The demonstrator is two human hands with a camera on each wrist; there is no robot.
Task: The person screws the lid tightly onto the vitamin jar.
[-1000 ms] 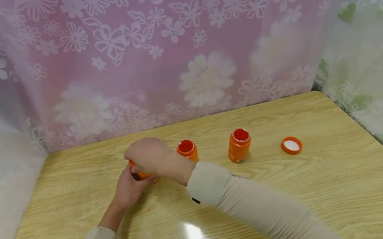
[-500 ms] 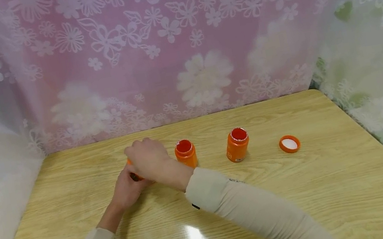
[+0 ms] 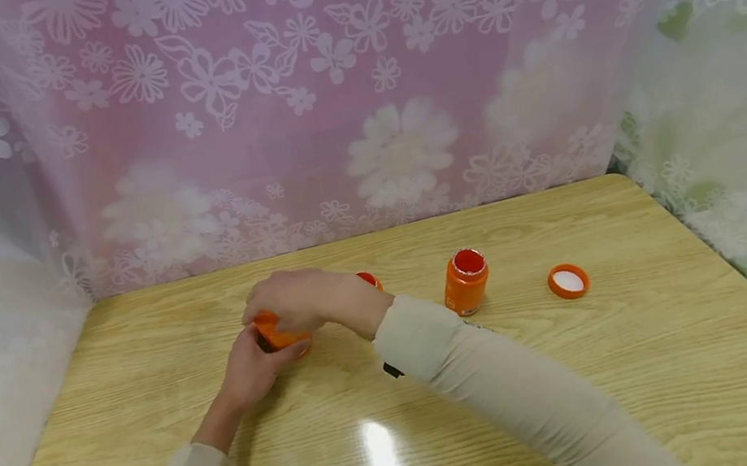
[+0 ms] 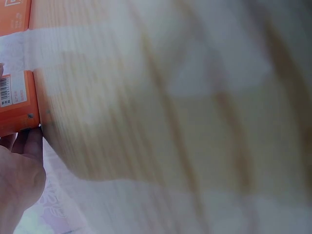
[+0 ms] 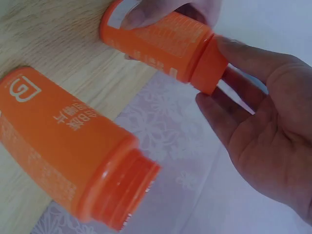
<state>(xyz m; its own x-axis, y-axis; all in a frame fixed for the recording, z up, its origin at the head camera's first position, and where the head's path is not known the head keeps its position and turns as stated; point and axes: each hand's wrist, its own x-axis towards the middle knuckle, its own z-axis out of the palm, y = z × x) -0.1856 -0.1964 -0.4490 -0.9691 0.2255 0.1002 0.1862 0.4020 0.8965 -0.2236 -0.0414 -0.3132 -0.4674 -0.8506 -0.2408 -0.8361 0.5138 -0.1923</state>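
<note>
An orange pill bottle (image 5: 161, 41) with a screw cap (image 5: 210, 66) on its neck stands on the table at the left. My left hand (image 3: 251, 369) grips its lower body, thumb across the barcode label side. From above, my right hand (image 3: 296, 299) holds the orange cap, thumb and fingers spread around its rim in the right wrist view. Right beside them stands an uncapped orange bottle (image 5: 58, 141), mostly hidden behind the right wrist in the head view. The left wrist view shows the gripped bottle's base (image 4: 19, 109) at its left edge.
Another uncapped orange bottle (image 3: 465, 283) stands further right on the wooden table (image 3: 660, 350). Beyond it an orange cap (image 3: 569, 282) lies with its white inside facing up. A pink flowered curtain (image 3: 301, 154) hangs behind the table.
My right hand and forearm have turned over the cap, the wrist shifting right and up so it covers more of the middle bottle. The left hand keeps its grip in the same place.
</note>
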